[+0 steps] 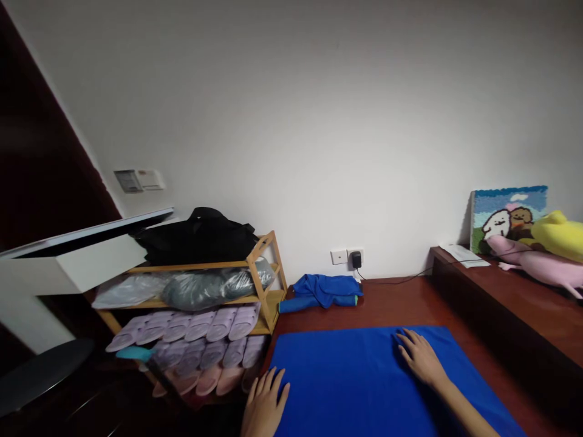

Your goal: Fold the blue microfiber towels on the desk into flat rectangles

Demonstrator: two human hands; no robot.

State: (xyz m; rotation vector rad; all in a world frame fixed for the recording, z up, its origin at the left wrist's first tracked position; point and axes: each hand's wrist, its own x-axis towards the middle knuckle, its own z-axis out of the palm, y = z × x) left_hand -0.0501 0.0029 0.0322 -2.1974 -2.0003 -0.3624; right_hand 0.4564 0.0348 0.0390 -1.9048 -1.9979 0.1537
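Note:
A blue cloth (346,376) lies spread out over the reddish-brown wooden tabletop (401,297). My left hand (266,400) is at the cloth's left edge, palm down with its fingers stretched and slightly apart. On the right part of the cloth rests my right hand (419,357), fingers spread and pointing forward, holding nothing. Farther back near the wall, a crumpled blue cloth (325,287) lies on top of a blue roll (298,303).
Left of the table stands a wooden rack (268,285) with a black bag (200,237) and several slippers (200,325). A plugged-in charger (356,260) trails a cable. On the raised ledge at right are a pink plush toy (537,261), a yellow plush (562,237) and a picture (505,209).

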